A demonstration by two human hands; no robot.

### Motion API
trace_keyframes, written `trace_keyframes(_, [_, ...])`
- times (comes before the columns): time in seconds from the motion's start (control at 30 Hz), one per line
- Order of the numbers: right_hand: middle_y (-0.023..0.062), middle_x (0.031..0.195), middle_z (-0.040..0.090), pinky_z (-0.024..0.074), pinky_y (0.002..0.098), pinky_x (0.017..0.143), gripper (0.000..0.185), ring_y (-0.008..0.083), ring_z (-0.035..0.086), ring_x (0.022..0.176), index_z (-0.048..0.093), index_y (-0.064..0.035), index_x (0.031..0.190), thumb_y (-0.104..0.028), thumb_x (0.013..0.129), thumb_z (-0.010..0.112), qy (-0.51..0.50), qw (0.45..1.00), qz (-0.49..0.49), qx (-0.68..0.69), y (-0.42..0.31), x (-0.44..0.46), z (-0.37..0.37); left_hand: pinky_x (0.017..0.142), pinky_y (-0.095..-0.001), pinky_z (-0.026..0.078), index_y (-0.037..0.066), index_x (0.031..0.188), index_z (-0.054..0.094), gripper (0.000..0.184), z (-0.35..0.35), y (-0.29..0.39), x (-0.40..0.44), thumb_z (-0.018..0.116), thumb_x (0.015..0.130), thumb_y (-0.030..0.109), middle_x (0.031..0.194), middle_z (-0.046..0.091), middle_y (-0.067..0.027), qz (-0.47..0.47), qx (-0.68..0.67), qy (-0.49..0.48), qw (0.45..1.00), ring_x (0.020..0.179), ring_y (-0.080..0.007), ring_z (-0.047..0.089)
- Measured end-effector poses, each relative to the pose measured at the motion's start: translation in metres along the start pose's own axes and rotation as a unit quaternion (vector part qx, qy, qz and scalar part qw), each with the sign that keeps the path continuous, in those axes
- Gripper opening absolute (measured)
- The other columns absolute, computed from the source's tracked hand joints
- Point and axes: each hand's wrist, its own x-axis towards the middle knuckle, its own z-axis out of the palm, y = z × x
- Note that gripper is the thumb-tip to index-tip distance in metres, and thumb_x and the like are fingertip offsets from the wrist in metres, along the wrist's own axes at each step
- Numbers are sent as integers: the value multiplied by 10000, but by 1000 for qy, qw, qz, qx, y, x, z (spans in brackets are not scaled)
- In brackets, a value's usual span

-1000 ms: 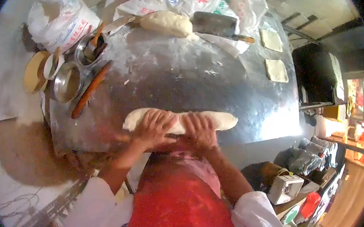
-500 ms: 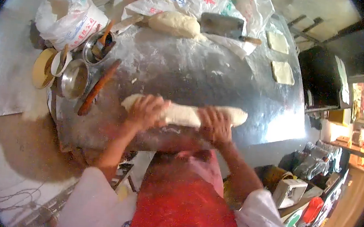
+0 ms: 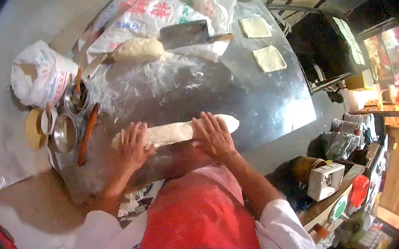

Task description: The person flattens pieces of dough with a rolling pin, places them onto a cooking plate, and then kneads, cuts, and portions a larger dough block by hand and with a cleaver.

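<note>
A long roll of pale dough (image 3: 176, 133) lies slanted across the metal worktop (image 3: 270, 100), close to its front edge. My left hand (image 3: 134, 144) rests on the roll's left end, palm down with the fingers stretched out. Toward the other end, my right hand (image 3: 214, 135) lies flat on the dough, its fingers extended. The roll's right tip sticks out past that hand. Parts of the dough under both palms are hidden.
A wooden rolling pin (image 3: 88, 134) lies at left, beside a metal bowl (image 3: 65, 133) and an open white sack (image 3: 44, 76). Farther back are a dough lump (image 3: 139, 50), a broad rectangular blade (image 3: 185, 33) and two flat dough squares, one being the nearer square (image 3: 269, 59).
The camera view has turned, so the worktop and roll now appear tilted. My hands have gone from curled over the dough to flat with fingers extended, the left closer to its end.
</note>
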Motion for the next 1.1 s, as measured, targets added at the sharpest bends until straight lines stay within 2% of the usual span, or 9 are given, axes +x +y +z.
trace_keyframes(0.23, [140, 1544, 443, 253, 546, 1195, 667, 331, 384, 1444, 475, -156, 1492, -559, 964, 538, -151, 985, 2, -79, 58, 148, -27, 1135, -528, 369, 40, 1449, 495, 704, 36, 31, 148, 685, 914, 456, 1447, 520, -208, 18, -107, -57, 993, 1366, -427, 456])
trace_keyframes(0.37, [121, 1545, 461, 248, 604, 1188, 637, 326, 412, 1437, 439, -153, 1524, -443, 970, 561, -56, 996, -40, -53, 71, 94, -15, 1115, -533, 383, 70, 1364, 586, 709, 31, 15, 151, 689, 868, 565, 1479, 526, -152, -25, -64, -33, 997, 1404, -377, 447])
trace_keyframes(0.4, [117, 1567, 446, 242, 609, 1193, 654, 326, 406, 1451, 422, -163, 1541, -434, 963, 568, -37, 997, -39, -54, 65, 64, -17, 1117, -548, 381, 78, 1446, 516, 848, 20, 26, 137, 682, 834, 640, 1497, 513, -150, 25, -66, -104, 992, 1420, -377, 434])
trace_keyframes(0.5, [102, 1634, 369, 260, 623, 1178, 716, 313, 367, 1489, 390, -197, 1570, -537, 957, 531, -42, 983, -70, -166, 64, 3, 1, 1105, -630, 366, 98, 1548, 372, 1061, 36, 57, 62, 684, 746, 720, 1526, 486, -128, 106, -12, -6, 994, 1451, -365, 407])
trace_keyframes(0.6, [122, 1634, 355, 282, 619, 1153, 782, 335, 326, 1502, 423, -213, 1553, -650, 914, 533, -131, 991, -7, -14, 67, 62, -29, 1138, -648, 320, 32, 1515, 414, 1081, 19, 42, 97, 724, 727, 704, 1554, 454, -159, 53, -7, -146, 988, 1476, -396, 366])
trace_keyframes(0.77, [151, 1570, 419, 249, 623, 1169, 741, 355, 316, 1487, 505, -195, 1486, -642, 900, 585, -18, 1000, -11, -7, 99, 169, -25, 1170, -622, 250, 86, 1497, 461, 887, 3, -12, 144, 756, 801, 549, 1546, 459, -131, -22, -43, -105, 993, 1431, -374, 417])
trace_keyframes(0.9, [69, 1592, 420, 160, 671, 1189, 737, 342, 318, 1497, 416, -250, 1554, -641, 939, 518, -39, 997, -59, -29, 89, 103, -12, 1146, -592, 311, 96, 1450, 508, 747, 4, 2, 82, 752, 842, 454, 1498, 497, -129, -29, -38, -51, 998, 1375, -385, 460])
trace_keyframes(0.97, [7, 1659, 307, 101, 667, 1211, 744, 273, 303, 1515, 289, -314, 1606, -443, 925, 559, -13, 971, -120, -205, 85, 33, 7, 1105, -571, 378, 114, 1438, 512, 691, -14, 32, 44, 737, 865, 428, 1481, 507, -124, 22, 80, -45, 996, 1356, -370, 482])
trace_keyframes(1.1, [24, 1601, 396, 238, 621, 1191, 750, 275, 408, 1448, 312, -290, 1603, -334, 907, 588, 29, 993, -102, -60, 68, -36, 5, 1038, -563, 437, 133, 1458, 488, 737, -29, 40, -7, 790, 832, 378, 1435, 543, -135, 110, 119, 40, 986, 1299, -354, 527])
